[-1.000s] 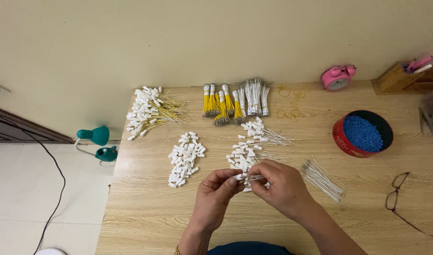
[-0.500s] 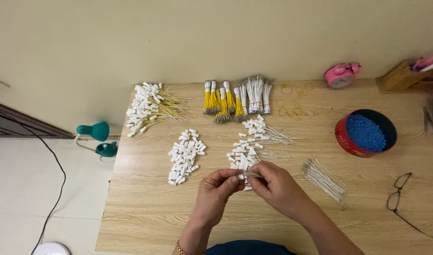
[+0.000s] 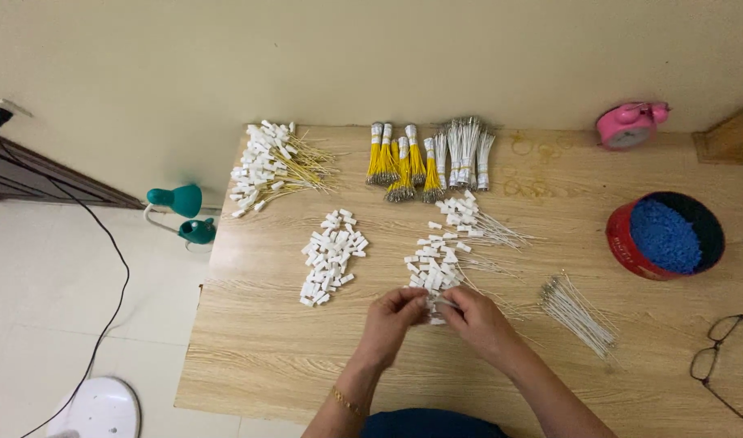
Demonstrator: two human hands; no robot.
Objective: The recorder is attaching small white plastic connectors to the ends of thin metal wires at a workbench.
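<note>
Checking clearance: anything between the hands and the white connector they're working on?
Nothing visible. Left hand and right hand already meet on the white connector, at the near edge of the wired-connector pile.

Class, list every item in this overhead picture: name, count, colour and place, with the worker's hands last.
Loose connector pile: one, white, table centre-left.
Wires with connectors: one heap, white, centre, reaching both hands.
Yellow wires with connectors: one heap, back left.
Wire bundles: several, yellow and white, back centre.
Bare wires: one bunch, white, right.
Tub of beads: one, red, blue contents.
Alarm clock: one, pink.
Glasses: one, dark.
Desk lamp: one, teal.
Left hand, right hand: pinching one connector.
</note>
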